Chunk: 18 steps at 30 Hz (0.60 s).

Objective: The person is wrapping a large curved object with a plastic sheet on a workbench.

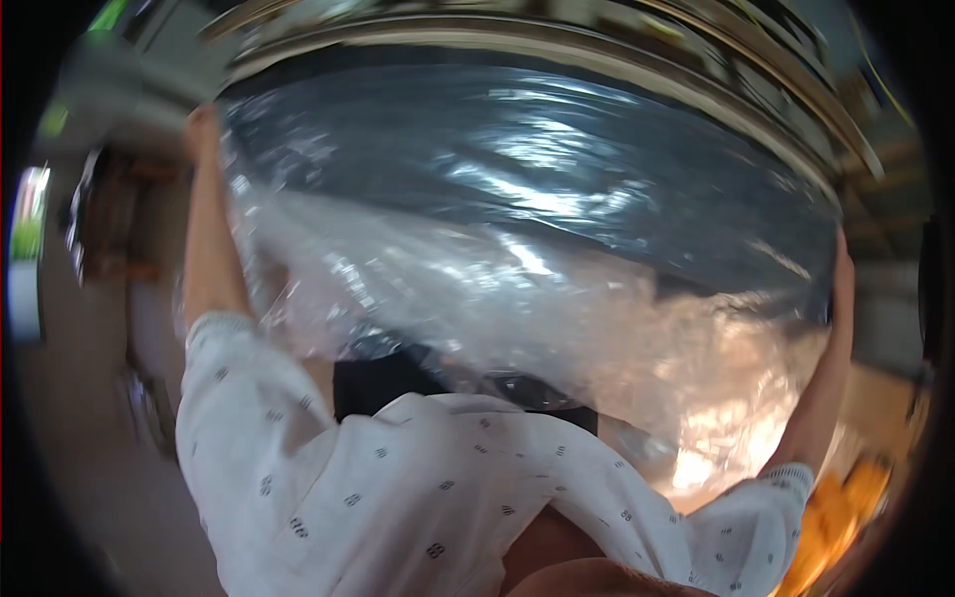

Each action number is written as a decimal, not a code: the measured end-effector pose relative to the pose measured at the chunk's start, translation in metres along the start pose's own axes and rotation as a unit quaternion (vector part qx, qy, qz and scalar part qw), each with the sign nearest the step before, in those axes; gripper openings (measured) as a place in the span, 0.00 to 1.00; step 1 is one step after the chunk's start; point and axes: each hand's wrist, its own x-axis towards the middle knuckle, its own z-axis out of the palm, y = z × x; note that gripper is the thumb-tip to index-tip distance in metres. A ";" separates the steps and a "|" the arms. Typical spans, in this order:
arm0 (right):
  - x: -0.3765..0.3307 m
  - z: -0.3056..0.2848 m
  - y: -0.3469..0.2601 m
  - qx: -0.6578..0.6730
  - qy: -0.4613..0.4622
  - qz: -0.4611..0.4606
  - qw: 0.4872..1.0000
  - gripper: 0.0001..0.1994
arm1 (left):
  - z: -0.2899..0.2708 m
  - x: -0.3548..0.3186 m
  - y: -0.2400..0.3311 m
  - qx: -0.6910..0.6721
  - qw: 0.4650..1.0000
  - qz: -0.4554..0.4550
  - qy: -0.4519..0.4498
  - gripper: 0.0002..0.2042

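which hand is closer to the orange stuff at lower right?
Right. The right hand grips the plastic sheet's right edge, above the orange thing. The left hand holds the sheet's far upper-left corner.

The plastic sheet gripped between the left hand and the right hand is clear and glossy with white glints, showing dark blue-grey up between the two grips and pale pinkish-orange down by the right arm. The shirt is white with small dark marks.
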 end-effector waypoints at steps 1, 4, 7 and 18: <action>0.017 -0.043 0.048 -0.143 0.031 -0.030 0.989 0.29 | 0.032 -0.034 0.068 -0.026 0.999 -0.012 -0.027 0.18; 0.003 0.035 -0.059 -0.316 0.162 -0.067 0.932 0.25 | -0.022 -0.030 0.041 -0.149 0.988 0.029 0.013 0.15; -0.024 0.070 -0.126 -0.213 0.361 -0.390 0.820 0.12 | -0.016 -0.028 0.061 -0.188 0.982 -0.005 0.000 0.14; -0.324 0.374 -0.418 0.419 -0.484 -0.302 0.707 0.21 | -0.031 -0.039 0.072 -0.260 0.963 -0.060 0.032 0.11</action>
